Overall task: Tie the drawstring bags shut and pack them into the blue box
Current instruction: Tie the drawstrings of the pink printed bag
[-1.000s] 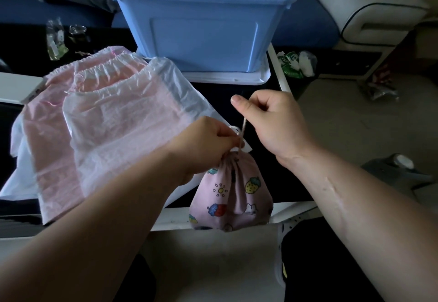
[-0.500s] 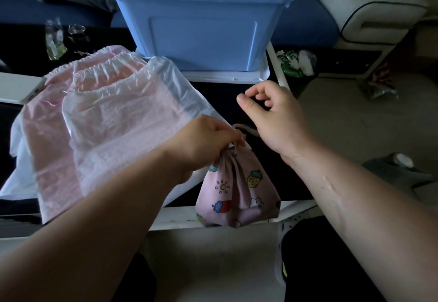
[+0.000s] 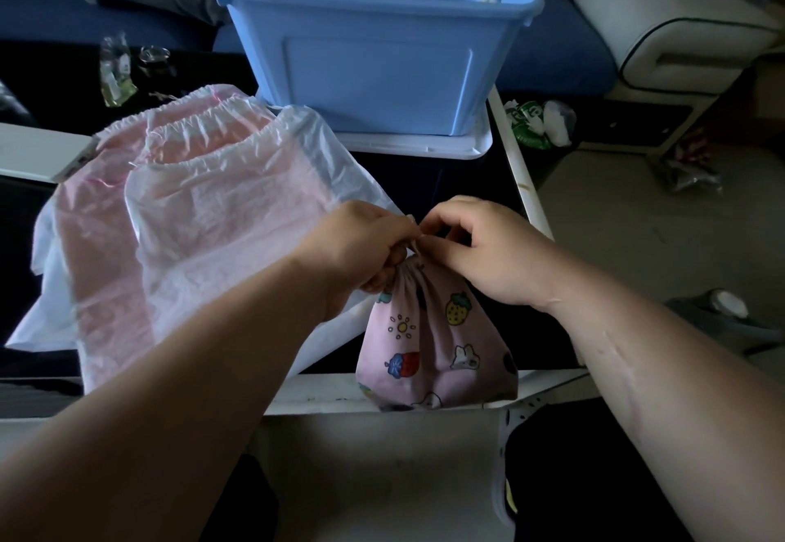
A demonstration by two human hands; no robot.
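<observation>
Left hand (image 3: 361, 248), right hand (image 3: 488, 259) — bag (image 3: 437, 341) beneath

Dim room, beige floor (image 3: 637, 218), navy sofa (image 3: 552, 57)

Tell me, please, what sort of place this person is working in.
Most likely a living room at home: a dark blue sofa sits behind the blue box, a white cushioned seat stands at the right, and the work is done on a low white-rimmed table.
</observation>
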